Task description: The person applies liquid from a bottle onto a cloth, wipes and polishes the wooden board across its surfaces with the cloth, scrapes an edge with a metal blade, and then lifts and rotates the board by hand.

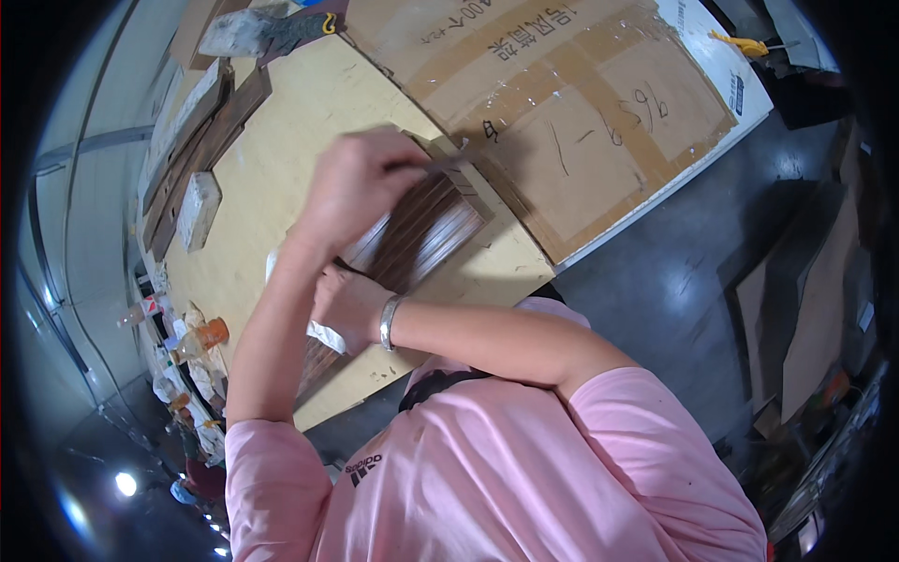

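A dark brown wood-grain panel (426, 234) with glossy streaks lies at a slant on the pale board. Above its far end my left hand (365, 178) is blurred, its fingers closed. A thin dark strip (445, 161) runs out from the fingertips over the panel's corner. My right hand (348, 304), below a silver bracelet, is closed and rests low against the panel, crossing behind my left forearm. White crumpled material (326, 337), paper or cloth, shows under the right hand. My left forearm hides the right fingertips.
A pale board (318, 103) covers the worktop. Beyond it lies a large flat cardboard box (571, 122). Dark wood strips (211, 131) and a white block (198, 211) lie along the left edge. Bottles (201, 339) crowd the lower left. A yellow-handled tool (740, 43) sits far right.
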Demonstrator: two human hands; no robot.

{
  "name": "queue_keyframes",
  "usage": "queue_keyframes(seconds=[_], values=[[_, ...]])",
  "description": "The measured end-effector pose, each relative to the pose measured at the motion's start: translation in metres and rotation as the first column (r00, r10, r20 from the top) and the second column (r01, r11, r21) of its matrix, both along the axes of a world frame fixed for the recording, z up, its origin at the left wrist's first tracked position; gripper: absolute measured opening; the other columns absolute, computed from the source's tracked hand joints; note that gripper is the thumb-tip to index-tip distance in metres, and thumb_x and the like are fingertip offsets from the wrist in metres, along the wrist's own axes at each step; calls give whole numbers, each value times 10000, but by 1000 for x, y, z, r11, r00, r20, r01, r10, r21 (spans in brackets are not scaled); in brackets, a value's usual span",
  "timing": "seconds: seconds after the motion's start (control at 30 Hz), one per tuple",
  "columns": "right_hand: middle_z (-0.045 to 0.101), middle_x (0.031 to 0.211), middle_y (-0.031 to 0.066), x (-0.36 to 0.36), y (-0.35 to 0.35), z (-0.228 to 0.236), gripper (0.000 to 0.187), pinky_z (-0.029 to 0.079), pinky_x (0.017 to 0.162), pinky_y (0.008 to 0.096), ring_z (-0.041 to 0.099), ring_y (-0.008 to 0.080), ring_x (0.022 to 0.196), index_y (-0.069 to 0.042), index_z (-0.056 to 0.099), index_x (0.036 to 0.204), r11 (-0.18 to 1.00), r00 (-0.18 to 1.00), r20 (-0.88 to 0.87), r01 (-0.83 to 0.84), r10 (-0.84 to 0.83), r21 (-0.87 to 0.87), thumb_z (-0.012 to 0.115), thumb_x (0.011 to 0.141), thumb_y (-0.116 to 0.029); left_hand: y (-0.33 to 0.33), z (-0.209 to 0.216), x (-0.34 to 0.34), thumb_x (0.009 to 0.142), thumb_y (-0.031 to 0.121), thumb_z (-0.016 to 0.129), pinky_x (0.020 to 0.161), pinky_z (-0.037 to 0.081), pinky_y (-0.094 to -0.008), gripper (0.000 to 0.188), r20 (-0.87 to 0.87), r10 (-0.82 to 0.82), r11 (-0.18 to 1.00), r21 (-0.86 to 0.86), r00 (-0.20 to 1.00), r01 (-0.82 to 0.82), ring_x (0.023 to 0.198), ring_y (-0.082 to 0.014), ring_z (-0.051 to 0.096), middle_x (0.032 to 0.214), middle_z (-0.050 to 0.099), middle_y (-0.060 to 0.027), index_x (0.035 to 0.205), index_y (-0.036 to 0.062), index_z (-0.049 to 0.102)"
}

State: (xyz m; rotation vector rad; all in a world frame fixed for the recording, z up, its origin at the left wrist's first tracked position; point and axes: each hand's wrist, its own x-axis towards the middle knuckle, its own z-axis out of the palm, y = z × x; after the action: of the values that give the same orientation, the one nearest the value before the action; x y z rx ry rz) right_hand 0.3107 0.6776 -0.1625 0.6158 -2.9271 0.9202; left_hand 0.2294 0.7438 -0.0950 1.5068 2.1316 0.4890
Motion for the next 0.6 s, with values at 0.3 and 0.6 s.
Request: queue_keyframes(seconds=[0.3, 0.6], values=[[389, 1484, 303, 1, -9, -7, 773, 205, 1180, 547, 360, 452, 1390, -63, 559, 1346, 995, 974, -203, 101, -99, 0, 735, 680, -413, -93, -2, -63, 860, 48, 695, 648, 472, -271, 136, 46, 590, 772, 260, 806, -580, 712, -110, 590, 780, 665, -61, 967, -35, 710], [558, 1321, 161, 14, 21, 8, 625, 341, 1099, 481, 490, 342, 1266, -79, 651, 1197, 877, 929, -176, 229, -326, -422, 829, 680, -380, -290, -42, -65, 925, 48, 666, 609, 377, -216, 105, 382, 826, 293, 337, 415, -895, 676, -48, 492, 775, 606, 33, 975, -39, 698]])
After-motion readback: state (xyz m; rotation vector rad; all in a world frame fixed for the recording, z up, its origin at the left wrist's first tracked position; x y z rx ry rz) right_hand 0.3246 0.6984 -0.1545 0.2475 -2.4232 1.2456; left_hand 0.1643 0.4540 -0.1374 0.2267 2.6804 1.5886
